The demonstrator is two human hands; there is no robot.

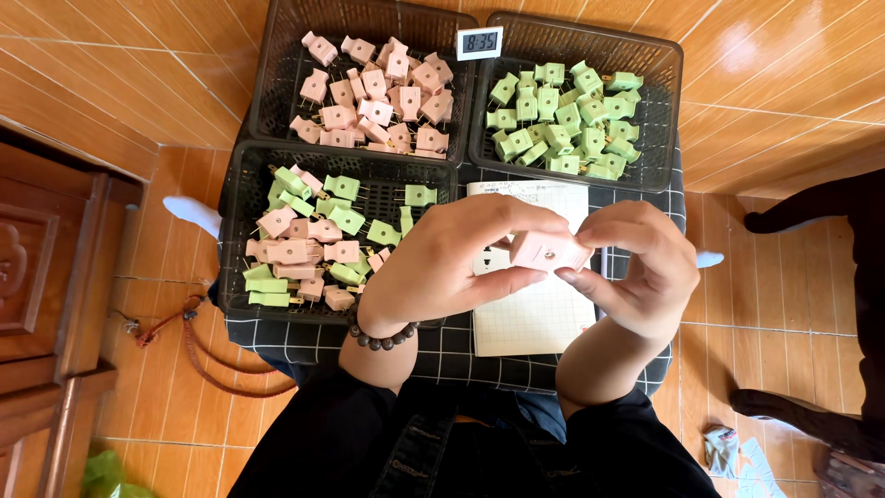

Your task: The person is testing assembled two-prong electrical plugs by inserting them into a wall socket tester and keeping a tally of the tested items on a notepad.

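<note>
Holding pink plug, both hands, three baskets beyond

A small white rectangular clock with a pale grey screen and dark digits stands at the far edge, propped where the rims of the two far baskets meet. No packages, labels or signs show.
</note>
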